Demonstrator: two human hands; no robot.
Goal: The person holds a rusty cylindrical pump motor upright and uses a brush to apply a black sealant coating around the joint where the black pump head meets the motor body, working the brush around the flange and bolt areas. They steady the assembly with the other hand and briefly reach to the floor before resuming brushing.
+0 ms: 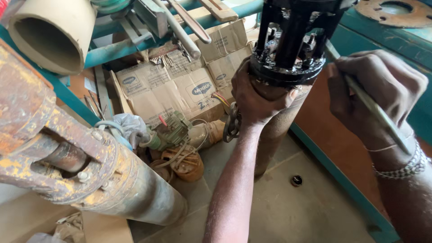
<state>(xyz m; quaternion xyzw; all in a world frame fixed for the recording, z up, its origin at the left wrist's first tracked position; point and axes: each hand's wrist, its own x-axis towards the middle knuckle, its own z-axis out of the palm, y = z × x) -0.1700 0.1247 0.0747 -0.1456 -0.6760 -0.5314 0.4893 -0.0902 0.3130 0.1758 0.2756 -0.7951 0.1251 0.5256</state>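
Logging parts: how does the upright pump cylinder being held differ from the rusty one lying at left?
The brown cylinder stands upright, gripped by the left hand, with a black top. The grey rust-flanged cylinder lies tilted, untouched, its flange orange and yellow with rust. Both are long metal tubes.

a grey concrete floor (310, 211) runs below a teal-painted metal workbench frame (337, 173). flattened brown cardboard boxes (175, 87) lean under it, beside a tangle of old wired parts (177, 148). a rusty yellow-flecked pipe vise (54, 148) and a wide beige plastic pipe (49, 31) sit at left, in daylight.
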